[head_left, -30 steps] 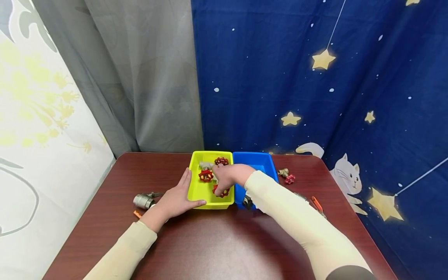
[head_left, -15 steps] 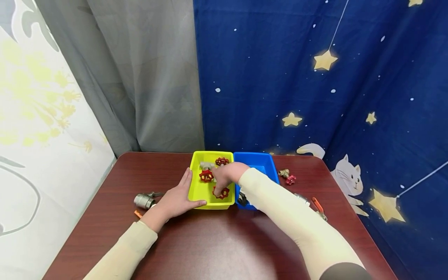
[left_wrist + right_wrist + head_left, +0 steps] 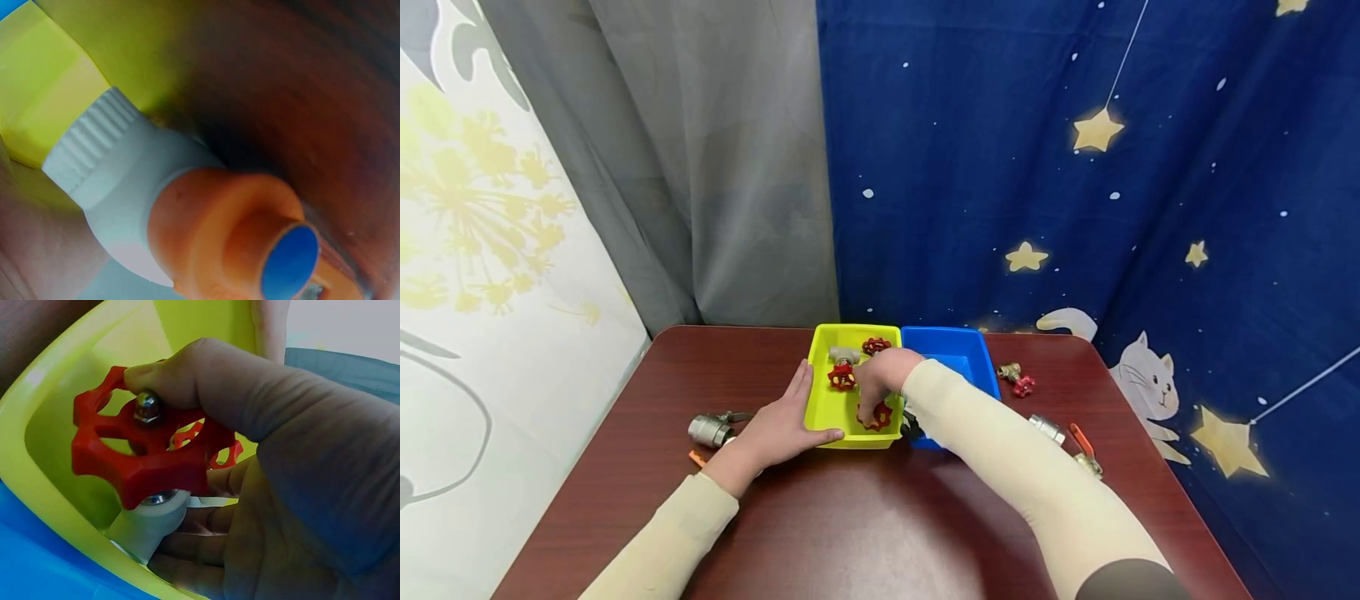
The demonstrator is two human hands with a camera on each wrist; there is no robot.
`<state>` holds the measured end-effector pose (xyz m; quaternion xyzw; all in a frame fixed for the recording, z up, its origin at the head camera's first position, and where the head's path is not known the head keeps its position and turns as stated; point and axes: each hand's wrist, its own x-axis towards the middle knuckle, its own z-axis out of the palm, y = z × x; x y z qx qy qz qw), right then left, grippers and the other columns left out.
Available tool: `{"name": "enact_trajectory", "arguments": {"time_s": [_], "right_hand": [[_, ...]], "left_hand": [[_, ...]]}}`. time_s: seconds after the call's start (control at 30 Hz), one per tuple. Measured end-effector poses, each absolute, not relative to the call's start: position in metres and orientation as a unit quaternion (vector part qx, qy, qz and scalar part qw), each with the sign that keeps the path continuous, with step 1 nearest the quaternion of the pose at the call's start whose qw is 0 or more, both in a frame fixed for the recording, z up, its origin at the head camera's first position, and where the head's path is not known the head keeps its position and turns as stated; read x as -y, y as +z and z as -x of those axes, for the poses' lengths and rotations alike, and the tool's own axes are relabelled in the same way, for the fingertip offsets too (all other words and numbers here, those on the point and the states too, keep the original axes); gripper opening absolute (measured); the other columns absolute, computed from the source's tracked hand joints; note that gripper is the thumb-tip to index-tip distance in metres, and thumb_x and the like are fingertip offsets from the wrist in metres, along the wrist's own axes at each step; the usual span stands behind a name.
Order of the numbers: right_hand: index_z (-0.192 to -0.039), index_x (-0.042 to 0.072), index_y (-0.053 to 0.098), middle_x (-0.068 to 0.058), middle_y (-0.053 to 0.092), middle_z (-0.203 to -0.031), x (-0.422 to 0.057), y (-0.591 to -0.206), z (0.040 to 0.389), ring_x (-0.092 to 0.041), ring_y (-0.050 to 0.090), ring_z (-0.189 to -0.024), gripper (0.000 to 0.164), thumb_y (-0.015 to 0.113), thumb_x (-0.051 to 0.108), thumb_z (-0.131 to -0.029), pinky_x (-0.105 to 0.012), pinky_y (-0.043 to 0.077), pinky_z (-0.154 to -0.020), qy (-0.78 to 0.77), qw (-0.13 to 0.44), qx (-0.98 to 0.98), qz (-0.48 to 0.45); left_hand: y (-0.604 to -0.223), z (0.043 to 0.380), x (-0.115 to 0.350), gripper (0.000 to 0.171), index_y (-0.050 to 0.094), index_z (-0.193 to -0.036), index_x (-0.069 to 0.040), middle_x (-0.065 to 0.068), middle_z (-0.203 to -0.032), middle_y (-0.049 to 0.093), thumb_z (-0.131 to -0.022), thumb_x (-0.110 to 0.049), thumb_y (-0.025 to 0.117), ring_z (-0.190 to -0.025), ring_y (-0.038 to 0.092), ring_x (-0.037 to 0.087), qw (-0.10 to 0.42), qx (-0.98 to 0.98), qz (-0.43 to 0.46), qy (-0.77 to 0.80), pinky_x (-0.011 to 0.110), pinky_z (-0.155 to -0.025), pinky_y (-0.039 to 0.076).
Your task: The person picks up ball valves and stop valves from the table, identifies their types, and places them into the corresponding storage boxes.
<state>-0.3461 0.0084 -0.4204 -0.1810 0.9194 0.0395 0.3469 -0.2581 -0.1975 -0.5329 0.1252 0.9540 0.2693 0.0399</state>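
My right hand (image 3: 880, 379) reaches into a yellow bin (image 3: 820, 425). In the right wrist view it grips a valve with a red handwheel (image 3: 140, 465) and a pale body (image 3: 147, 528); the thumb lies on the wheel and the fingers are under it. The valve is inside the bin, near its wall. Another red-wheeled valve (image 3: 842, 377) lies to the left, and a dark red handwheel (image 3: 876, 345) shows behind. My left hand (image 3: 778, 425), fingers straight and thumb spread, rests against the bin's left front corner.
A blue bin (image 3: 981, 354) adjoins on the right, partly behind my forearm. Right of it lie a brass valve (image 3: 1015, 377), a metal fitting (image 3: 1047, 427) and an orange-levered valve (image 3: 1084, 446). Beside my left wrist are a metal valve (image 3: 709, 430) and a white-and-orange plastic valve (image 3: 181, 200).
My right wrist and forearm have shifted slightly left, while the hand stays at the same valve in the yellow bin. The left hand keeps its place at the bin.
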Motion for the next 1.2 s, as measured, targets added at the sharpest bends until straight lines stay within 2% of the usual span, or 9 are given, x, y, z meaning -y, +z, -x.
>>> {"name": "enact_trajectory", "arguments": {"time_s": [0.33,0.6,0.9,1.0,1.2], "right_hand": [[-0.125,0.022,0.071,-0.005,0.069,-0.109,-0.007,-0.420,0.340,-0.023,0.068,-0.112,0.061,0.103,0.034,-0.075,-0.037,0.060,-0.083,0.037,0.348,-0.920,0.174],[-0.110,0.021,0.077,-0.002,0.073,-0.098,-0.008,-0.427,0.333,-0.019,0.067,-0.091,0.046,0.103,0.038,-0.076,-0.035,0.059,-0.079,0.054,0.301,-0.928,0.213],[-0.101,0.021,0.078,-0.001,0.073,-0.096,-0.004,-0.426,0.330,-0.019,0.065,-0.090,0.036,0.102,0.037,-0.079,-0.034,0.058,-0.078,0.072,0.301,-0.927,0.213],[-0.101,0.022,0.078,0.000,0.073,-0.096,-0.004,-0.425,0.330,-0.018,0.065,-0.091,0.037,0.103,0.037,-0.078,-0.035,0.058,-0.080,0.072,0.305,-0.926,0.212],[-0.113,0.023,0.077,0.001,0.072,-0.101,-0.005,-0.421,0.332,-0.019,0.064,-0.097,0.051,0.106,0.039,-0.075,-0.036,0.059,-0.085,0.057,0.316,-0.925,0.204]], "left_hand": [[-0.532,0.257,0.198,0.139,0.000,-0.179,-0.011,0.007,-0.187,-0.004,-0.087,-0.083,0.075,-0.103,0.073,0.027,0.041,-0.952,-0.125,0.275,0.047,-0.091,0.062],[-0.530,0.256,0.197,0.140,-0.002,-0.179,-0.012,0.004,-0.186,-0.007,-0.086,-0.087,0.072,-0.108,0.073,0.029,0.040,-0.952,-0.127,0.276,0.049,-0.094,0.061],[-0.531,0.257,0.198,0.140,-0.001,-0.179,-0.012,0.005,-0.186,-0.006,-0.086,-0.087,0.072,-0.108,0.073,0.028,0.040,-0.952,-0.126,0.276,0.050,-0.095,0.061],[-0.531,0.258,0.198,0.140,0.000,-0.179,-0.011,0.006,-0.187,-0.005,-0.086,-0.087,0.072,-0.108,0.073,0.028,0.040,-0.952,-0.126,0.276,0.050,-0.095,0.061],[-0.532,0.258,0.199,0.139,-0.001,-0.179,-0.012,0.004,-0.186,-0.007,-0.087,-0.084,0.074,-0.112,0.072,0.030,0.043,-0.952,-0.123,0.278,0.050,-0.097,0.061]]}}
